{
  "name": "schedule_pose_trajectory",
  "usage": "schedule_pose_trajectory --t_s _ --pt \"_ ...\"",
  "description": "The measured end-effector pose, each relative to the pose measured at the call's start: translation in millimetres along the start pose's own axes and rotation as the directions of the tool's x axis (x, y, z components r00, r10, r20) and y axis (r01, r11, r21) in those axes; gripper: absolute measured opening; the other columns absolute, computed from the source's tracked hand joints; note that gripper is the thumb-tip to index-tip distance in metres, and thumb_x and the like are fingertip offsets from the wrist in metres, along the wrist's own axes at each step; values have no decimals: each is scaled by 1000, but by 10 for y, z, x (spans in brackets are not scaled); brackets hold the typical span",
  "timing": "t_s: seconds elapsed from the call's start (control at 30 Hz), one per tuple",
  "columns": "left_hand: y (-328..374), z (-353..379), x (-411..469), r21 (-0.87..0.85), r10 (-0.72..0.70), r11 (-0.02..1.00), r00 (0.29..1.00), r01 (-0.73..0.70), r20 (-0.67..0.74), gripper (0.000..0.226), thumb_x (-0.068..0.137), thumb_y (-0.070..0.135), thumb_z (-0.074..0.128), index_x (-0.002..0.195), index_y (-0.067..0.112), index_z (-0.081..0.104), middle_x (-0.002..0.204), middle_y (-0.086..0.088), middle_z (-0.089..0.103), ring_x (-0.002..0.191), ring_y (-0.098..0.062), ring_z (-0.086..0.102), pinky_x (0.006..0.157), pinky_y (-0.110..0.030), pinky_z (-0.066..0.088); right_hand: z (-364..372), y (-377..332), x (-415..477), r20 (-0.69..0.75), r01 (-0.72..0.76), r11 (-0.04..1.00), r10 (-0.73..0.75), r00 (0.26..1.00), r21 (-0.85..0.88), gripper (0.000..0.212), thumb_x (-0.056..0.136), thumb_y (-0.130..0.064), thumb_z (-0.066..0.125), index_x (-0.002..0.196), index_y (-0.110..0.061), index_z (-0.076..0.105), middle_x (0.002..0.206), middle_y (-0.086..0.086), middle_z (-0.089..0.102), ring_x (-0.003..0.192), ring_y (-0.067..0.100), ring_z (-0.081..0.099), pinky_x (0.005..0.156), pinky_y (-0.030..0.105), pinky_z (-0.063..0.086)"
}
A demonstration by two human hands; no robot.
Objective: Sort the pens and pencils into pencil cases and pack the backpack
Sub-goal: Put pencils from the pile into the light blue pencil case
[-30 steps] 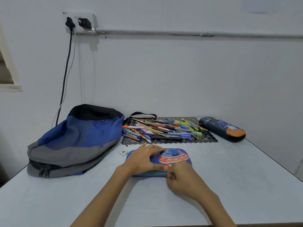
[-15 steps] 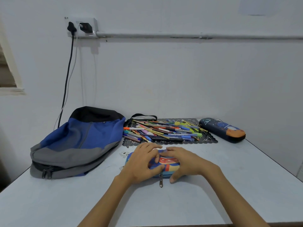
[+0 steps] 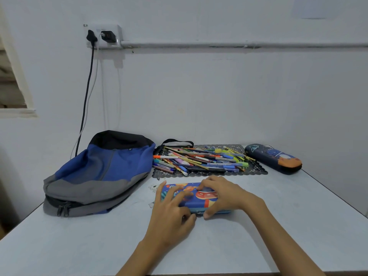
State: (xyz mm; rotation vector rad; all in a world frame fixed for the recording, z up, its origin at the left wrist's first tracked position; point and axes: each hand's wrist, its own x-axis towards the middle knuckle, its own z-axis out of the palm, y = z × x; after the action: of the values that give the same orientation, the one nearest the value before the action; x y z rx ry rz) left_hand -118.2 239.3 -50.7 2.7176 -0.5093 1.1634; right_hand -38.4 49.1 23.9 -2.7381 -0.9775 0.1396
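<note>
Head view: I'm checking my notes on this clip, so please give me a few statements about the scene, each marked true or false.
1. The left hand and the right hand are both on the blue pencil case. True.
2. The pens and pencils are already packed away. False: they lie in a loose pile on the dark mat.
3. The backpack lies on the table, left of the pile. True.
4. The dark pencil case sits on top of the backpack. False: it lies on the table, right of the mat, near the wall.
</note>
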Motion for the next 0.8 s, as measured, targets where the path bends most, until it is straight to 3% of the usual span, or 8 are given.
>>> schedule_pose_trajectory --t_s 0.13,0.2,0.33,0.5,0.67,0.8 --pt "65 -65 38 88 8 996 998 -1 -69 33 71 57 71 60 26 66 92 15 64 99 -12 56 108 -58 28 10 -14 12 4 -8 1000 8 1000 -5 73 70 -50 80 130 -40 42 137 -8 37 122 15 37 92 35 42" --pt "126 -64 85 122 -18 992 999 24 -48 33 69 55 69 67 24 60 86 11 62 91 -16 56 102 -56 35 12 -17 8 5 -13 1000 14 1000 -6 73 69 -51 80 130 -40 41 137 -8 36 123 15 36 95 36 43" --pt "143 -16 119 38 -22 999 1000 21 16 23 67 39 71 75 24 56 85 10 60 85 -15 52 79 -37 49 16 -9 7 0 -10 1000 10 1000 6 73 69 -50 81 130 -40 42 137 -8 37 122 14 36 96 36 43" --pt "88 -113 78 -23 81 996 997 -82 -9 9 69 32 76 71 25 69 80 12 63 71 -9 54 53 -23 45 -2 -22 7 11 -11 1000 10 1000 9 72 70 -48 81 130 -38 43 137 -7 37 123 16 36 93 35 42" --pt "55 -168 91 -37 56 998 997 -54 48 27 51 35 93 65 31 70 69 14 63 61 -8 57 54 -19 40 -22 -33 7 18 -20 1000 20 1000 6 74 68 -48 82 130 -39 43 135 -7 37 122 16 36 94 37 42" --pt "-91 -231 -30 11 -17 1000 999 16 52 17 58 42 82 65 34 68 65 18 62 66 -4 55 66 -18 33 -32 -30 6 24 -16 1000 16 1000 4 73 69 -46 82 131 -38 44 135 -6 37 123 17 36 91 36 40"
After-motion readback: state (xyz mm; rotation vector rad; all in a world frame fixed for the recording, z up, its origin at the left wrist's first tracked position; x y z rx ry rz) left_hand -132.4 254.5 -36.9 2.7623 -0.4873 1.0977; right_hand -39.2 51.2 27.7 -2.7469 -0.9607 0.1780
